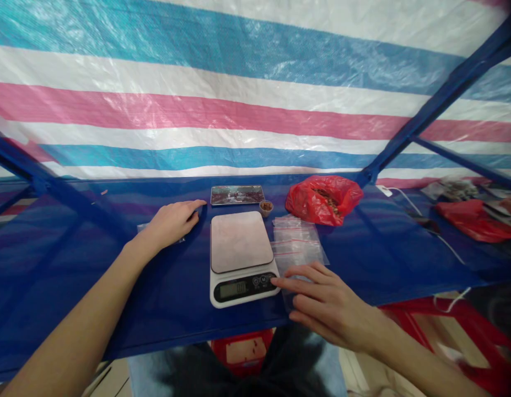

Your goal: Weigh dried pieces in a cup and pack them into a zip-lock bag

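Observation:
A white kitchen scale (242, 242) with a metal top lies in front of me, its platform bare and its display lit, seeming to read 0.0. The index finger of my right hand (333, 306) touches the button panel's right end, the other fingers spread and holding nothing. Partly under that hand are clear zip bags (299, 242) with red seal lines. My left hand (172, 220) rests on the table left of the scale, index finger stretched toward a phone (237, 195). A bit of clear plastic (142, 226) shows beneath it. Behind the scale stands a small cup (265, 208) of brown bits.
An opened red plastic bag (321, 201) of brown pieces sits at the back right of the blue table (172, 298). Blue metal bars (435, 91) and a striped sheet (222, 110) close off the back. Further right lie a white cable (447, 248) and another red bag (474, 220).

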